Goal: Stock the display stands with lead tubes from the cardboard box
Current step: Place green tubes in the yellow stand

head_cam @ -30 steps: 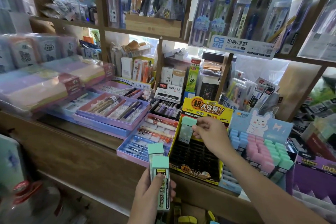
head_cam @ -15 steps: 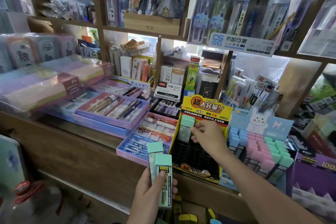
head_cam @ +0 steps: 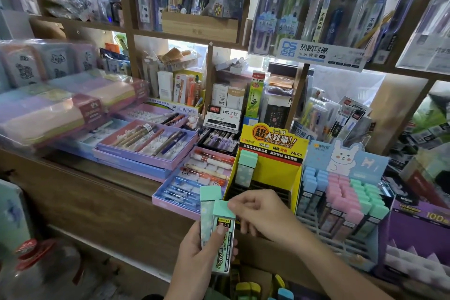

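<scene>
Holding two mint-green lead tubes upright in my left hand, fingers curled round them, thumb pressed on the front label. My right hand pinches the front tube's cap between thumb and forefinger. Both hands hang just in front of the yellow display stand. One mint tube stands in its back-left corner; the black slot grid is partly hidden behind my right hand. Beside it on the right is the blue bunny stand, packed with blue, pink and green caps. On the left, a pen tray, its near corner covered by my rear tube. A purple box sits far right. The cardboard box shows only in part between my forearms, with a few coloured caps inside.
</scene>
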Action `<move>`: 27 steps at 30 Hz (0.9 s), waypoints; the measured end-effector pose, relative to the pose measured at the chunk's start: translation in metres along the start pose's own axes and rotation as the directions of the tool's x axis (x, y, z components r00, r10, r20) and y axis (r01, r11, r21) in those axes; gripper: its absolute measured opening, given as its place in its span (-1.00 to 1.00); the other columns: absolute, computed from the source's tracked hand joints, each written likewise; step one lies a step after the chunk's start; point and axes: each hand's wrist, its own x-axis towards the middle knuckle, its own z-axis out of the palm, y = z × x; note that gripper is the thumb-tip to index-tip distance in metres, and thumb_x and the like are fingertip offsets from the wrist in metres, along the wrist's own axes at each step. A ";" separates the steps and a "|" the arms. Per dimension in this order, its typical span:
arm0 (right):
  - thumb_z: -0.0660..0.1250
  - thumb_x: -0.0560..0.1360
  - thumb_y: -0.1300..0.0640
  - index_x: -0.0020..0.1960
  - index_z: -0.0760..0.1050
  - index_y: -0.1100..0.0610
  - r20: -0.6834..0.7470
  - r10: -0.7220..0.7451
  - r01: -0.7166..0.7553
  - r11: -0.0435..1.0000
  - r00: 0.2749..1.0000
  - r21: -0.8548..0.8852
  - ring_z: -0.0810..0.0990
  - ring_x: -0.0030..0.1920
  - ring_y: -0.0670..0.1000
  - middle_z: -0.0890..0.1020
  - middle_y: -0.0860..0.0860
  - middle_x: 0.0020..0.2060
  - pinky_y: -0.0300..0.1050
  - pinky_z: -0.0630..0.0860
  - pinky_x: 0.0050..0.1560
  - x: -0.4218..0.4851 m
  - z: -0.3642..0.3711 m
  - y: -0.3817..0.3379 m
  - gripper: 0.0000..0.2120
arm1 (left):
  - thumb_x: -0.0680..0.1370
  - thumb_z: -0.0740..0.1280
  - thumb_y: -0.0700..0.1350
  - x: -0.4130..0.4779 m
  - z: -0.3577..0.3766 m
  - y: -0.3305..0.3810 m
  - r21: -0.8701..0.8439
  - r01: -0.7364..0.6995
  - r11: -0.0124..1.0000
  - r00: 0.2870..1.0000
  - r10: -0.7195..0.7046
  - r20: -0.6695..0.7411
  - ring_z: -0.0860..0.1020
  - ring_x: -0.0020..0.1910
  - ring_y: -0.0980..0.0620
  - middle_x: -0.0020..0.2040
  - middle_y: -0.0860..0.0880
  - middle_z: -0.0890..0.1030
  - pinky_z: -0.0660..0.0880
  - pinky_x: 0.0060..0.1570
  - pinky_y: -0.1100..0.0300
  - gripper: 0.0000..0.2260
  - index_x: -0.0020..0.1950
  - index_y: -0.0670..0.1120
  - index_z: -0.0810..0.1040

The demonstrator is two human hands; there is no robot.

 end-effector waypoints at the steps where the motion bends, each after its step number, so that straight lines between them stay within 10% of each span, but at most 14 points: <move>1: 0.41 0.59 -0.05 0.09 0.65 -0.02 0.027 0.002 -0.002 1.000 1.000 0.019 0.61 -0.39 -0.12 0.74 0.02 -0.25 -0.30 0.48 -0.41 -0.002 0.001 0.001 -0.86 | 0.42 0.49 0.17 0.000 0.001 0.000 0.011 -0.010 1.000 1.000 0.010 0.005 0.71 -0.10 -0.24 -0.05 -0.23 0.72 0.65 -0.14 0.00 -0.68 0.15 0.16 0.65; 10: 0.43 0.59 0.11 0.12 0.61 0.13 -0.023 0.035 -0.032 0.992 0.999 0.122 0.68 -0.29 -0.01 0.77 0.08 -0.16 -0.20 0.57 -0.33 -0.006 -0.007 0.005 -0.86 | 0.52 0.41 0.22 0.001 -0.002 -0.004 0.009 0.011 1.000 0.999 -0.011 -0.038 0.70 0.06 -0.20 0.10 -0.13 0.72 0.63 0.06 -0.22 -0.72 0.18 0.18 0.65; 27: 0.38 0.61 0.25 0.05 0.56 0.08 -0.453 -0.032 0.053 0.998 0.891 0.033 0.74 -0.26 0.07 0.71 0.12 -0.25 -0.12 0.70 -0.20 0.009 -0.085 -0.010 -0.91 | 0.53 0.33 0.05 0.000 -0.001 -0.001 -0.095 0.056 0.994 0.998 -0.058 -0.020 0.67 -0.19 -0.21 -0.07 -0.35 0.67 0.63 -0.24 0.06 -0.62 0.27 -0.11 0.54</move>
